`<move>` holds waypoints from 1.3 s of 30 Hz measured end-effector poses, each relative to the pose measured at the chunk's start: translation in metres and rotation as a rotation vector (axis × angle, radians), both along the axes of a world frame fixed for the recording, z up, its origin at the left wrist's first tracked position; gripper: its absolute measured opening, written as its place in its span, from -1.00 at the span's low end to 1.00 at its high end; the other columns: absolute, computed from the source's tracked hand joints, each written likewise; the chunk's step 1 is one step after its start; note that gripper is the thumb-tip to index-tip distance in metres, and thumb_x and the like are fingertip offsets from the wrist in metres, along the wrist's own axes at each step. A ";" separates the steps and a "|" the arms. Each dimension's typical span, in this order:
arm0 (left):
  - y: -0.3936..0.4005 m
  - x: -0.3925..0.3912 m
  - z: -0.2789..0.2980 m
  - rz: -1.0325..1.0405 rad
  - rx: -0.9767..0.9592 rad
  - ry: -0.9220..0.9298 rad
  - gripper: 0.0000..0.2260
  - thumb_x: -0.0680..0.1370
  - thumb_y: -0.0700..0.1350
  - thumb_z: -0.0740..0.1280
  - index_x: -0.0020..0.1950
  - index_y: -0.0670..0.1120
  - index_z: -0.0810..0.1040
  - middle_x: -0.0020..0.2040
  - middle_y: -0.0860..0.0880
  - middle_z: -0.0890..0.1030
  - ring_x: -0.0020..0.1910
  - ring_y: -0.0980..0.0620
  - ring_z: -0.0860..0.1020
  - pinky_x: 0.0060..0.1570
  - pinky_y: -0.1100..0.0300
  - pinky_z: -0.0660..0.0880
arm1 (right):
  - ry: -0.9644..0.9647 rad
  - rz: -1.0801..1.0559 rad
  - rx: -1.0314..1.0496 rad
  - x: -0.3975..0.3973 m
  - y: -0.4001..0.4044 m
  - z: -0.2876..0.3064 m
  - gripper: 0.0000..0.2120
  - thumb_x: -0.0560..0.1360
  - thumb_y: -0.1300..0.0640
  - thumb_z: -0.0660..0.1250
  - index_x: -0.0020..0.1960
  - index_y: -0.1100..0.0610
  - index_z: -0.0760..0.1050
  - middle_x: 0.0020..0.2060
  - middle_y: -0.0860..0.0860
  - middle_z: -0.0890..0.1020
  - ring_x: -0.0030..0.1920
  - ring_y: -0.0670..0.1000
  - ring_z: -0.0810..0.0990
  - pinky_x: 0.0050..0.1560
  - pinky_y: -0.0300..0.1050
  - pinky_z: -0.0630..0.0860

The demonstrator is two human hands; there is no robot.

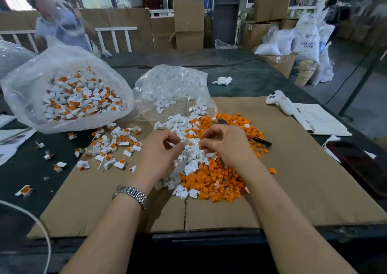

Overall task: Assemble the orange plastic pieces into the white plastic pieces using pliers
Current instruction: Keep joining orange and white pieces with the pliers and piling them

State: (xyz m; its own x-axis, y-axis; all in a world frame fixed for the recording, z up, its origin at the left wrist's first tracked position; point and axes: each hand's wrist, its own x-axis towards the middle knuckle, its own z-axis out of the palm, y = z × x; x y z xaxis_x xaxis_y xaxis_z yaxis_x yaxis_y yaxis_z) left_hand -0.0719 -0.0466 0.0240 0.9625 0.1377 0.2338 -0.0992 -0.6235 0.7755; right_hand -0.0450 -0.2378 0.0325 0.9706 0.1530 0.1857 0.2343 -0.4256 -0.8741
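Both hands work over the mixed heap on the cardboard surface (293, 190): the left hand (161, 152) pinches a white piece (187, 141) between curled fingers, and the right hand (222, 143) curls its fingers beside it, holding what I cannot tell. Orange pieces (219, 181) lie just below the fingers. This looks like pairing parts; next comes reaching for the pliers (254, 138), just beyond the right fingers.
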 end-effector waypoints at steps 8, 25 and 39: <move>-0.004 -0.020 0.003 -0.085 -0.816 0.158 -0.87 0.58 -0.30 0.44 0.12 -0.21 0.65 -0.11 -0.17 0.75 -0.09 -0.14 0.75 -0.15 0.26 0.65 | -0.008 0.010 0.202 -0.020 0.000 0.009 -0.97 0.54 0.24 0.44 -0.02 0.19 0.63 -0.18 0.05 0.71 -0.18 -0.05 0.74 -0.09 -0.10 0.68; -0.017 -0.041 0.011 -0.109 -1.113 0.230 -0.86 0.43 -0.23 0.50 -0.05 -0.27 0.72 -0.03 -0.27 0.73 -0.08 -0.13 0.75 -0.14 0.25 0.65 | -0.296 0.011 -0.221 -0.055 0.011 0.024 -0.97 0.59 0.10 0.37 -0.01 0.04 0.58 -0.08 -0.12 0.59 -0.08 -0.11 0.57 -0.01 -0.01 0.55; -0.012 -0.051 0.007 -0.255 -0.850 0.163 -0.76 0.37 -0.13 0.60 0.03 0.00 0.76 0.05 -0.10 0.75 0.09 -0.05 0.72 0.05 0.19 0.63 | -0.190 0.081 -0.146 -0.057 0.005 0.025 -0.96 0.58 0.08 0.39 0.00 0.01 0.61 -0.08 -0.14 0.64 -0.03 -0.14 0.60 0.08 -0.08 0.57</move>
